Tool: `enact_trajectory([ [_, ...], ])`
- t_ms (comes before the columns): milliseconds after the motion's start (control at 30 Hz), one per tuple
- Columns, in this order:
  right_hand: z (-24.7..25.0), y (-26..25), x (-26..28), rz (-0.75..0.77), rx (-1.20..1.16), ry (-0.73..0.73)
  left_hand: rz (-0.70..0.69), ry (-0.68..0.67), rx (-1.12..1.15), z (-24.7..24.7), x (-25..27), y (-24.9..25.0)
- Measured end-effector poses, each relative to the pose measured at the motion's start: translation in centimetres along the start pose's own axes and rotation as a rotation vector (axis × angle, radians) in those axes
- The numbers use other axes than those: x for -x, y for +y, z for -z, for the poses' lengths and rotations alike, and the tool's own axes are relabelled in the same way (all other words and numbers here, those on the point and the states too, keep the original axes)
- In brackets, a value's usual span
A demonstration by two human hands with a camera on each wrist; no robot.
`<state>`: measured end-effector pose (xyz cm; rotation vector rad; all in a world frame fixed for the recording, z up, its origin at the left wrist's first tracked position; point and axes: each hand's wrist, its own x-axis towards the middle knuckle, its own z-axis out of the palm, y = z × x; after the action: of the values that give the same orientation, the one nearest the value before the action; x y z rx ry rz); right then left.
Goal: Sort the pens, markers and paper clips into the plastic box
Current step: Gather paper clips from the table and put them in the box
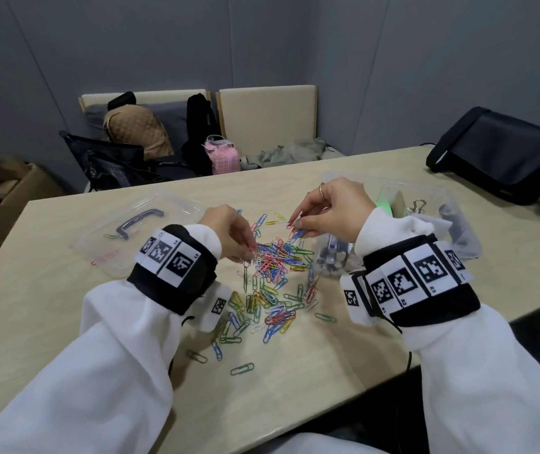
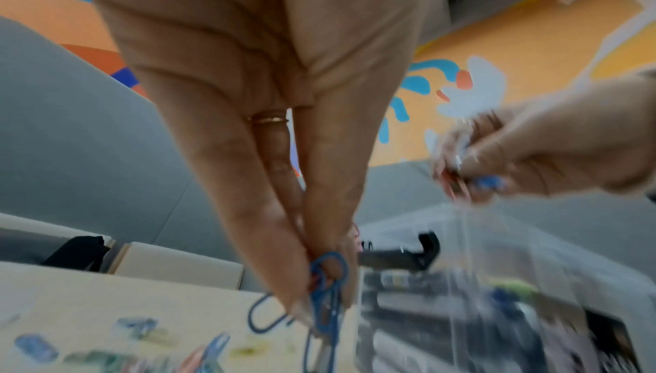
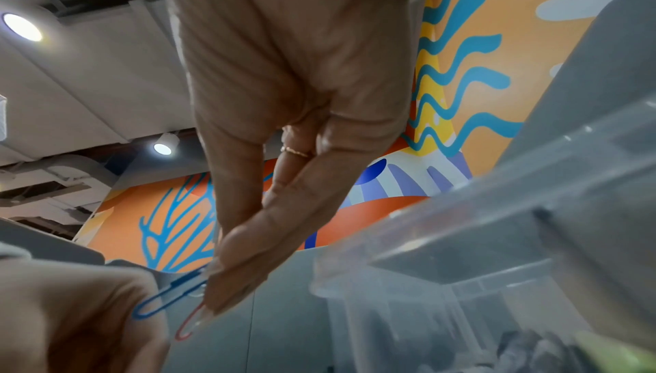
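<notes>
A heap of coloured paper clips (image 1: 275, 283) lies spread on the table's middle. My left hand (image 1: 250, 252) hovers over the heap's left edge and pinches a small bunch of blue paper clips (image 2: 328, 303), with one clip dangling below. My right hand (image 1: 296, 222) is raised over the heap's far right and pinches a blue and a red paper clip (image 3: 170, 303). The clear plastic box (image 1: 458, 198) stands at the right, behind my right wrist, holding pens and markers (image 1: 331, 257); much of it is hidden by my sleeve.
The box's clear lid (image 1: 137, 231) with a dark handle lies at the left with one clip on it. A black bag (image 1: 497, 152) sits on the table's far right corner. Chairs with bags (image 1: 137, 132) stand behind the table. Loose clips (image 1: 242, 368) lie nearer me.
</notes>
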<state>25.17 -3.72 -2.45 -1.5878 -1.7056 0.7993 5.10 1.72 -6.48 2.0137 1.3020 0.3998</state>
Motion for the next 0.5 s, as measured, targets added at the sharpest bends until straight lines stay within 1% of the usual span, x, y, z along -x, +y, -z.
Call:
enact_trajectory([
  [133,0.4,0.3,0.2,-0.006,-0.022,-0.018,-0.038,0.068,0.102,1.7,0.1,0.4],
  [267,1.5,0.4,0.4,-0.003,-0.085,-0.016,-0.103,0.105,0.186,3.1,0.4,1.4],
  [367,2.7,0.7,0.5,-0.004,-0.108,0.015,-0.148,0.125,0.218,3.9,0.4,2.1],
  [500,5.0,1.1,1.0,-0.006,-0.157,0.076,-0.188,0.119,0.235,4.6,0.1,3.4],
])
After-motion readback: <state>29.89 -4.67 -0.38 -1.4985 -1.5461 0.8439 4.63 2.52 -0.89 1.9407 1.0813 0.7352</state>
